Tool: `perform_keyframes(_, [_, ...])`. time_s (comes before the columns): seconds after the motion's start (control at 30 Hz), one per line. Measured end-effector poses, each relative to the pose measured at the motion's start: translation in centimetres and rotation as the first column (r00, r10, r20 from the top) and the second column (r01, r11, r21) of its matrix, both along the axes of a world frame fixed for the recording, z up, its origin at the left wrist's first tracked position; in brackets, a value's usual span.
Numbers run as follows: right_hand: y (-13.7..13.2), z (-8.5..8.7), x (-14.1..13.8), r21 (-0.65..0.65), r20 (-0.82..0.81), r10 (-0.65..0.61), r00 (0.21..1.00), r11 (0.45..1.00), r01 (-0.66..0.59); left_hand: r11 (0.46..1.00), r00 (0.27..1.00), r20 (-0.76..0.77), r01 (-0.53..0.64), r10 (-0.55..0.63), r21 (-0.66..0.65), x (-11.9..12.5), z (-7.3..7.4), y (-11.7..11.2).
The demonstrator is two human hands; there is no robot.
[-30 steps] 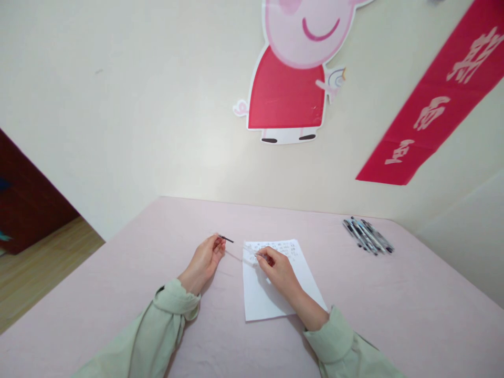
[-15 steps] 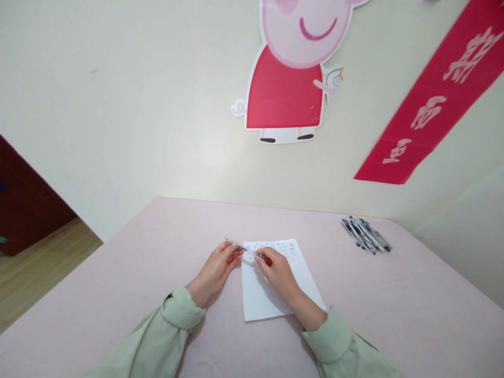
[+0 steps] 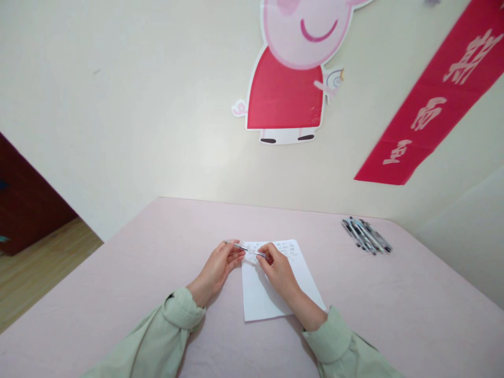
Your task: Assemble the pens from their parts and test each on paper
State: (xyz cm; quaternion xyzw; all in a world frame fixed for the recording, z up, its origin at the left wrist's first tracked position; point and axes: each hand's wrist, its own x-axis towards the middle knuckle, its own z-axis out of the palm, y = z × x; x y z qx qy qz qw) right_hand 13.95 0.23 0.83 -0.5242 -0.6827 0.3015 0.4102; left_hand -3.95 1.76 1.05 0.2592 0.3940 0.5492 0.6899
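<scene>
My left hand [image 3: 219, 266] pinches a slim pen [image 3: 241, 247] with a dark and clear barrel between thumb and fingertips. From the other side, my right hand [image 3: 279, 269] grips the pen's right end, with the thumb and fingers closed round it. Whether the pen is in one piece or two parts between my hands, I cannot tell. Below lies a white sheet of paper [image 3: 271, 296] with rows of handwriting across its top. My right hand and wrist cover part of that sheet.
A pile of several pens [image 3: 367, 236] lies at the back right of the pink-covered table [image 3: 189, 226]. Behind the table, the wall carries a pink pig cutout [image 3: 285, 97] and a red banner [image 3: 427, 110].
The fingers of my right hand have shifted and turned slightly on the pen, and the pen lies a little flatter. My left hand has barely moved.
</scene>
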Motion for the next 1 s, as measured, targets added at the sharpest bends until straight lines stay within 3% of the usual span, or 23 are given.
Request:
perform_keyframes(0.37, [-0.03, 0.31, -0.03, -0.001, -0.02, -0.005, 1.0, 1.0, 0.005, 0.998, 0.998, 0.062, 0.033, -0.03, -0.048, -0.34, 0.15, 0.11])
perform_keyframes(0.63, [0.07, 0.14, 0.12, -0.136, -0.038, 0.034, 0.999, 0.99, -0.038, 0.993, 0.989, 0.114, 0.101, -0.094, -0.061, -0.7, 0.09, 0.26])
perform_keyframes(0.87, [0.18, -0.12, 0.02, -0.075, -0.091, 0.035, 0.995, 0.996, -0.041, 0.993, 0.991, 0.104, 0.095, -0.088, -0.068, -0.66, -0.12, 0.24])
perform_keyframes(1.0, [0.09, -0.16, -0.05, -0.149, -0.113, 0.08, 0.99, 0.984, -0.097, 0.992, 0.989, 0.104, 0.11, -0.103, -0.063, -0.74, -0.23, 0.3])
